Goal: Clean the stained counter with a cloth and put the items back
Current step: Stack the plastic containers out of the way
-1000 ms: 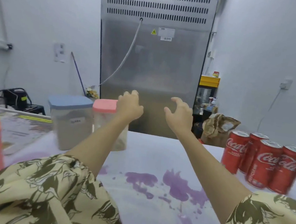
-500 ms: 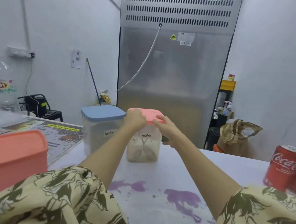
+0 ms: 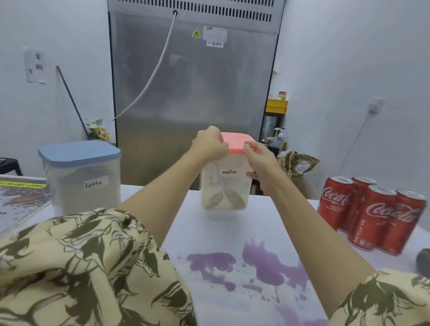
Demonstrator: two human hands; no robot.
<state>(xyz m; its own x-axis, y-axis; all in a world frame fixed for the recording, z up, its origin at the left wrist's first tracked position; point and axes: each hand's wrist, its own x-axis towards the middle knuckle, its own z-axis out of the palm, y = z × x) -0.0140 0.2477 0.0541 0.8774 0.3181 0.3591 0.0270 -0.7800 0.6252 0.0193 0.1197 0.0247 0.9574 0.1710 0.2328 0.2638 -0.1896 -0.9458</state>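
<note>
While stain remains on counter (image 3: 227, 233): purple stain (image 3: 264, 266) lies near side, uncleaned. Mocha container (image 3: 226, 188) stands upright at far edge, beyond stain, long axis vertical, between both arms. Left hand (image 3: 210, 143) grips pink lid (image 3: 237, 144) edge; right hand (image 3: 260, 162) clamps opposite side. Likely step: clearing by straight lift.

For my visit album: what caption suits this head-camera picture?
Both hands, left and right, grip the pink-lidded mocha container above the purple-stained counter.
</note>
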